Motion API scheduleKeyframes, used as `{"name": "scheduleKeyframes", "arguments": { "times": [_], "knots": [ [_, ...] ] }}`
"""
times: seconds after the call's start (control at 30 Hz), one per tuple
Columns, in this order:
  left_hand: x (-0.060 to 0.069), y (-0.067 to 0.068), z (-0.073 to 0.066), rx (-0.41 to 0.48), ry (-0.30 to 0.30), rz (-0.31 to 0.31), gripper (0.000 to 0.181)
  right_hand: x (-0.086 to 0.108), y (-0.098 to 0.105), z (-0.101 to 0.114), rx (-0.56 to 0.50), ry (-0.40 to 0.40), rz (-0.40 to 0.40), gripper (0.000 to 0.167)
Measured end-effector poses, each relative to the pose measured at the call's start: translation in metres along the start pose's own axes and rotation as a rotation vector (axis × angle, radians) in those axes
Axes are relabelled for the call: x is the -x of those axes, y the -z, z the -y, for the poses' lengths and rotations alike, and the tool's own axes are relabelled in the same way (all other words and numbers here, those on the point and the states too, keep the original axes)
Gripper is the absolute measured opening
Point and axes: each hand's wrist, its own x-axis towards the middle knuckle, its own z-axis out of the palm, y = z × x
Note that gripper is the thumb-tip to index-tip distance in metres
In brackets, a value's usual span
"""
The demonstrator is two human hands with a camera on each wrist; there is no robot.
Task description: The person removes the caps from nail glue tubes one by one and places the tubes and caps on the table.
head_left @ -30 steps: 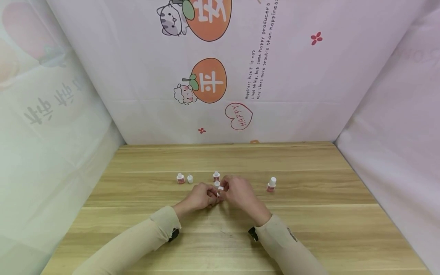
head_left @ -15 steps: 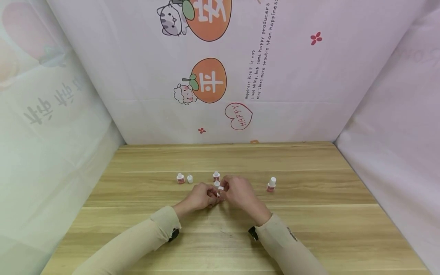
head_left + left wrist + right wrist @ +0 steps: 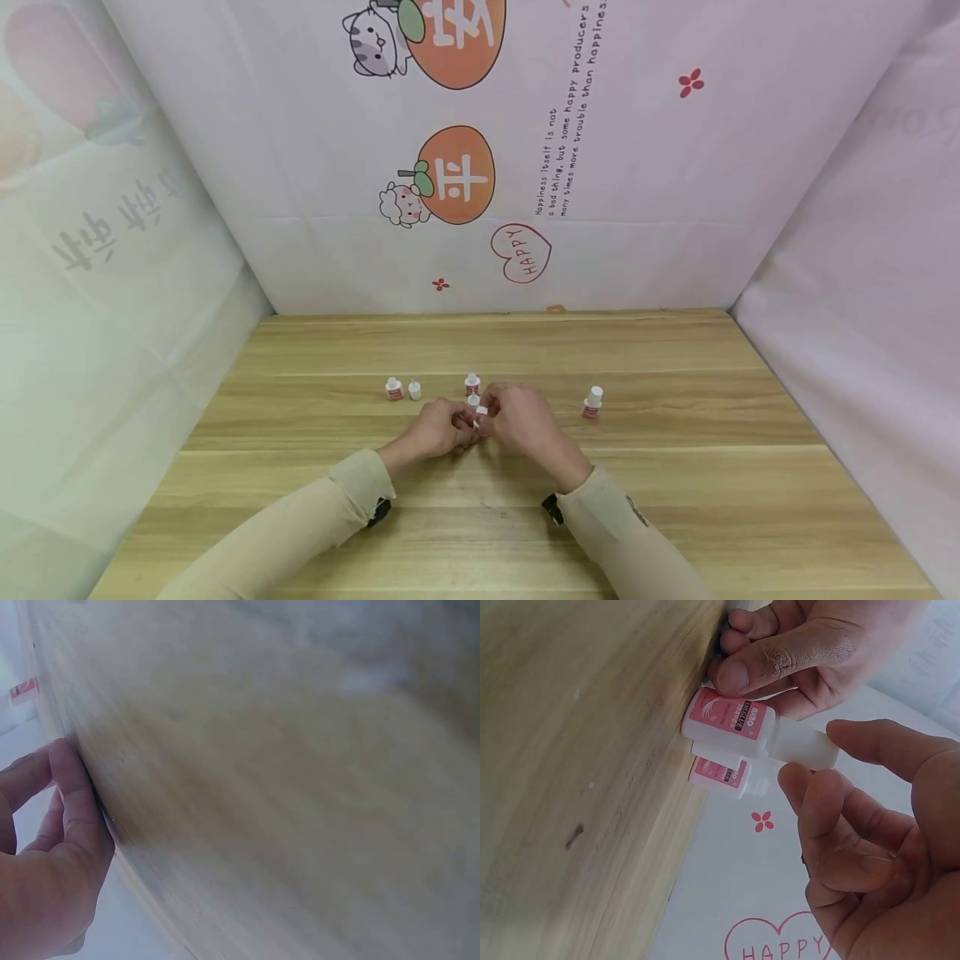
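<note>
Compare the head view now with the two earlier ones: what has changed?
Nothing visibly moved, and no hold was taken or let go. The left hand still grips the small bottle, the right hand its white cap. Left bottle, middle bottle, right bottle and both loose caps stayed put.

The bottle (image 3: 766,736) is showing white, its pink label (image 3: 718,712) carrying white curved lines and a black band, and its cap (image 3: 806,746) is showing plain white. The other bottles (image 3: 394,391) are repeating this pink and white. The table (image 3: 480,550) is displaying yellowish-brown grain with paler and darker streaks. The sleeves (image 3: 292,525) are showing beige. The back wall (image 3: 630,258) is displaying orange fruit (image 3: 483,196) with white characters and green leaves (image 3: 423,184), red flowers (image 3: 691,82), a red-outlined heart (image 3: 521,253) and black print (image 3: 570,158) on white.
</note>
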Motion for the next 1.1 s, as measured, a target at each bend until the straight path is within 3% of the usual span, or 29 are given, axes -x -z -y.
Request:
{"name": "scheduleKeyframes", "arguments": {
  "times": [0.37,0.7,1.1],
  "knots": [
    [0.0013,0.0000,-0.0007,0.003,-0.023,0.000,0.020,0.0001,0.0001,0.0022,0.024,-0.004,0.046,0.011],
    [0.0009,0.0009,-0.0008,-0.022,-0.003,0.006,0.026,0.0000,0.0008,0.0019,0.039,0.006,0.020,0.012],
    [-0.0002,0.0008,-0.0001,-0.017,-0.005,0.001,0.018,-0.0007,0.0024,0.0027,0.036,-0.016,0.047,0.009]
  ]
}}
